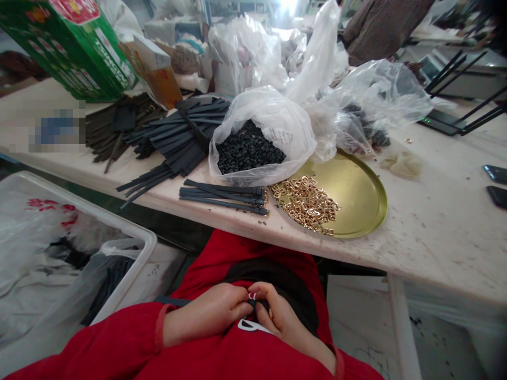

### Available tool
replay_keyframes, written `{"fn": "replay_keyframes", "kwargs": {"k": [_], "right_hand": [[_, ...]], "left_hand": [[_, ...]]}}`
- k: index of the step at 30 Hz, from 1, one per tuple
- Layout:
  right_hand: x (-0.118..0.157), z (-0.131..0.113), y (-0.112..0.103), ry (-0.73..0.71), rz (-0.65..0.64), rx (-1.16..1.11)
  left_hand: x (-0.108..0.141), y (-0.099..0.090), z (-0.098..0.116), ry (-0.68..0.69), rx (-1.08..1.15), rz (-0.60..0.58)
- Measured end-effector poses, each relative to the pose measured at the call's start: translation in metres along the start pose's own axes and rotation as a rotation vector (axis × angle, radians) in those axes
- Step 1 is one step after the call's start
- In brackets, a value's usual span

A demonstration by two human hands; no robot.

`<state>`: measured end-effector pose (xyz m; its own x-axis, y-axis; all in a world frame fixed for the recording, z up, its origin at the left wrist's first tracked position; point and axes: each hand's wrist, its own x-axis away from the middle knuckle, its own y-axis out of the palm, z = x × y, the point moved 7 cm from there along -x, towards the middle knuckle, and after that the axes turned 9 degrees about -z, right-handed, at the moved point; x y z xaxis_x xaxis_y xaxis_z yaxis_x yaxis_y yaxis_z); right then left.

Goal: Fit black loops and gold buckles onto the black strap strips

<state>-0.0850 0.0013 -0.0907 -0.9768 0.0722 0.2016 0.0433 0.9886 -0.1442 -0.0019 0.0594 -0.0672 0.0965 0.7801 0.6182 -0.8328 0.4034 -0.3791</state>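
Note:
In my lap, both hands are drawn close with their fingertips pinched together. My left hand (219, 309) grips a dark strap (173, 301), whose tail sticks out behind the wrist. My right hand (275, 311) pinches at the strap's other end, where a small dark piece shows between the fingers; its details are hidden. Several finished-looking straps with gold buckles (225, 198) lie on the table ahead. To their right, loose gold buckles (307, 203) are heaped on a round gold tray (356, 184). An open plastic bag (293, 116) holds many small black loops (249, 150).
Piles of dark straps (174, 134) and brown straps (106, 124) spread over the table's left. Behind stand a green box (71, 47) and more plastic bags (253, 50). A black router (443, 122) and phones (497, 173) sit right. A white bin (150, 243) is at my left.

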Motion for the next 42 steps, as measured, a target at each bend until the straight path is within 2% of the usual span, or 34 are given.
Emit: {"fn": "replay_keyframes", "kwargs": {"k": [5,11,15,18,23,26,30,38,42], "right_hand": [[0.002,0.010,0.000,0.054,0.100,0.039],[0.001,0.008,-0.003,0.061,0.068,0.068],[0.001,0.007,-0.003,0.026,0.023,0.048],[0.000,0.010,-0.003,0.004,0.037,0.024],[-0.001,0.008,0.000,0.011,-0.006,0.031],[0.000,0.002,0.001,0.023,-0.057,0.016],[0.000,0.000,0.004,-0.013,-0.063,-0.014],[0.001,0.010,-0.005,-0.023,0.109,0.155],[0.001,0.006,-0.003,-0.090,0.142,0.227]], "left_hand": [[0.001,-0.002,-0.005,0.001,-0.054,0.016],[-0.003,0.001,-0.010,-0.002,0.148,-0.031],[-0.004,0.002,-0.008,-0.018,0.165,-0.044],[-0.001,0.001,-0.008,-0.035,0.187,-0.059],[0.005,0.002,-0.005,0.028,0.284,-0.124],[0.005,0.001,-0.004,0.038,0.192,-0.069],[0.001,0.004,0.000,0.050,0.051,-0.042],[0.005,-0.005,-0.001,-0.023,-0.030,0.020],[0.005,-0.002,0.004,-0.020,-0.075,0.030]]}}
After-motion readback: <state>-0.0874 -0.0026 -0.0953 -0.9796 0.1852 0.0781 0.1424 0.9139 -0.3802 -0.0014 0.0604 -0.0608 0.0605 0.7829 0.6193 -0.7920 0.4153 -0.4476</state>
